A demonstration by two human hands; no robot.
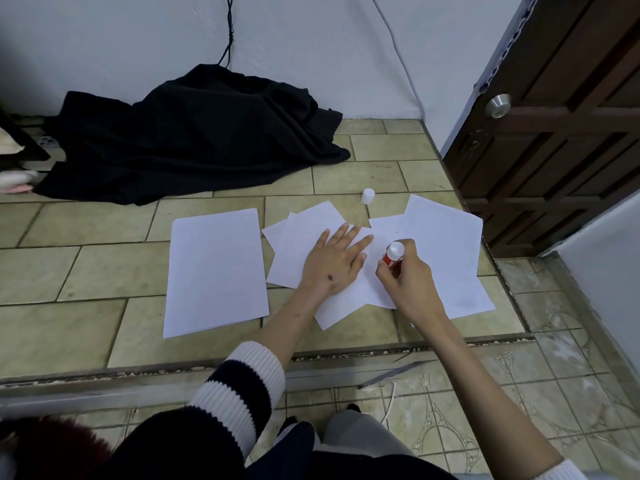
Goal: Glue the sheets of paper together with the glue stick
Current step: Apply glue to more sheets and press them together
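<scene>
While the left hand (334, 263) lies flat, fingers spread, on overlapping white paper sheets (304, 244) on the beige tiled floor (86, 271), the right hand (407, 275) has its grip closed around a red glue stick (393, 257), tilted over the sheets. Its white cap (368, 196) stands just beyond them.

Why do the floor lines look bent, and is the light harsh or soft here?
Head view: the wide-angle lens bows straight lines, so the step edge and door curve toward the frame's borders. Light is dim, soft and bluish, with only faint shadows under the left hand and the right hand holding the glue stick. The papers show no glare; the bottom edge looks blurry.
</scene>
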